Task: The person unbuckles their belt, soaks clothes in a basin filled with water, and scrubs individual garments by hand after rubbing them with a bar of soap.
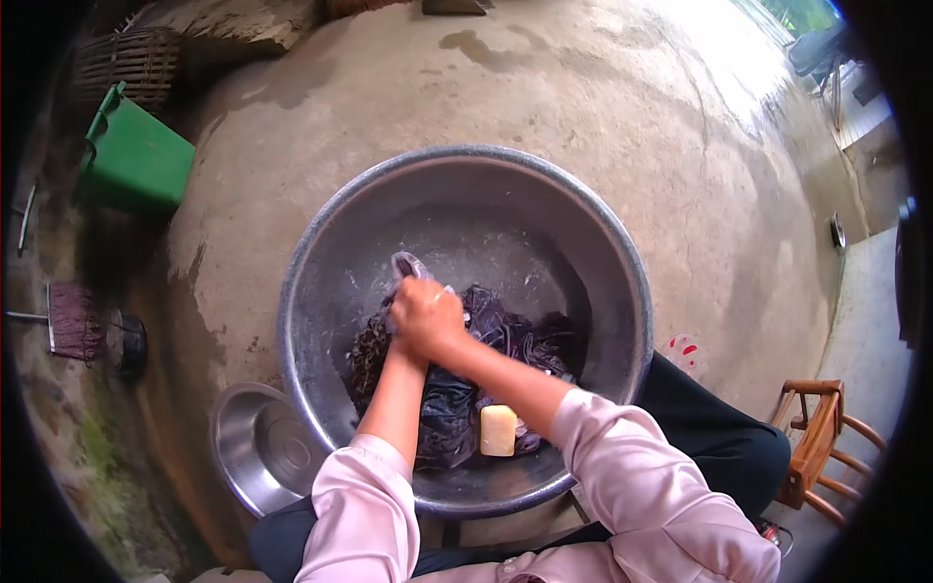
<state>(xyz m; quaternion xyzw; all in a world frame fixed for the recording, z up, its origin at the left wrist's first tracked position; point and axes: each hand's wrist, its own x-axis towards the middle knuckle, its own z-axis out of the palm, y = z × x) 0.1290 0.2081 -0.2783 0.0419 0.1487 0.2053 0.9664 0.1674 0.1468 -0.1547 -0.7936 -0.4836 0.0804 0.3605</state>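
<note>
My right hand (434, 313) is closed, its fingers wrapped round a wet purplish-grey cloth (409, 265) that sticks out above the knuckles. Pressed against it, my left hand (400, 325) is also closed on the cloth, though much of it is hidden behind the right. Both hands are over the left-centre of a large metal basin (466, 153). Beneath them lies a heap of dark wet clothes (449, 413), partly patterned. A pale yellow bar of soap (498, 430) rests on the clothes at the near side of the basin.
A smaller metal bowl (238, 457) stands by the basin's left side. Further left are a green plastic bin (141, 155), a brush (75, 321) and a woven basket (126, 66). At right is a wooden stool (814, 442). The concrete floor (603, 107) has damp patches.
</note>
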